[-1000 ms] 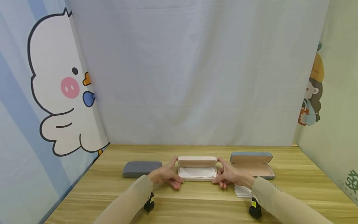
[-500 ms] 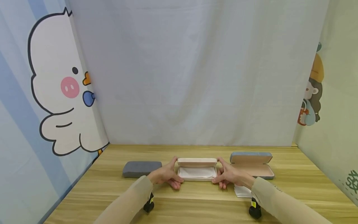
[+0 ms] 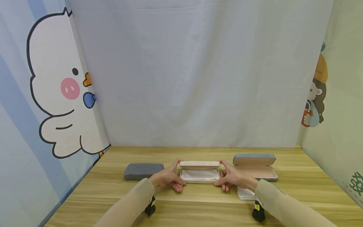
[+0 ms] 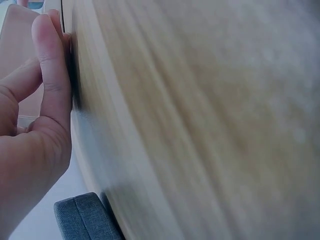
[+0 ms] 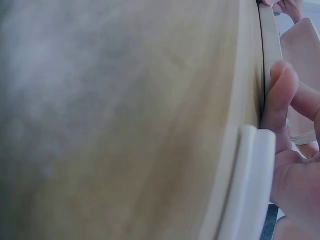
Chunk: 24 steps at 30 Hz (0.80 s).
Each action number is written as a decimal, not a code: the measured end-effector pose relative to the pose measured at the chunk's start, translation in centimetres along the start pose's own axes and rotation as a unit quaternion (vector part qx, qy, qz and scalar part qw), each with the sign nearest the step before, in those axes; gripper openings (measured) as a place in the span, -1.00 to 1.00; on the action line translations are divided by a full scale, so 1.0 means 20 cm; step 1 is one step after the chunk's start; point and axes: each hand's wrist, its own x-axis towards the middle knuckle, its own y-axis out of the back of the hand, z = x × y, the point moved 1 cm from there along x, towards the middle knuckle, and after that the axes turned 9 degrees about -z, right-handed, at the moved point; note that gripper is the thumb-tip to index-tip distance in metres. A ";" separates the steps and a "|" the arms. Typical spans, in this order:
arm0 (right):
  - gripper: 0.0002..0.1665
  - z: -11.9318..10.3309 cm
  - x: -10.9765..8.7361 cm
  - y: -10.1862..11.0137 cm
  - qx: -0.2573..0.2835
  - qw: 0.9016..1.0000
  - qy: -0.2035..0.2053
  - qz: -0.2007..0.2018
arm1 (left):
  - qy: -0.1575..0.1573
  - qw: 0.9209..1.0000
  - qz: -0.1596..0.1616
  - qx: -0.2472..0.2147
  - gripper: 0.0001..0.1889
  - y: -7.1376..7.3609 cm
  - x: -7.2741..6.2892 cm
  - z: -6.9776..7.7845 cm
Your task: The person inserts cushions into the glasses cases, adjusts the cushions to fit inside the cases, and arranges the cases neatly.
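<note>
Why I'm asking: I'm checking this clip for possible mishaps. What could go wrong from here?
The partly open lid of the white case might catch the white cloth inside if it drops. The left hand and right hand grip the case's ends, so a fingertip could get pinched. The right hand is close to the folded white item and might knock it.

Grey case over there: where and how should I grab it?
I'd grip the grey case around its middle, from above, by its two long sides. It lies flat, looks shut and is narrower front to back than side to side. The left hand is near its right end.
</note>
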 end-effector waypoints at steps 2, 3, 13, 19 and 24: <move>-0.16 0.00 0.00 0.00 0.000 1.000 0.003 -0.002 | 0.002 1.000 0.003 0.000 -0.24 0.00 0.00 0.00; -0.17 0.00 0.00 0.00 0.000 1.000 0.004 -0.003 | 0.003 1.000 0.005 0.000 -0.22 0.00 0.00 0.01; 0.03 0.00 0.00 0.00 -0.002 1.000 0.001 0.004 | 0.006 1.000 0.008 -0.009 -0.01 0.00 0.00 0.01; 0.19 0.00 0.00 0.01 0.013 1.000 -0.006 0.004 | 0.024 0.999 0.010 -0.040 0.19 0.00 0.00 0.00; 0.19 0.00 -0.01 0.01 0.020 1.000 -0.008 0.003 | 0.019 0.999 0.008 -0.039 0.12 0.00 0.01 0.00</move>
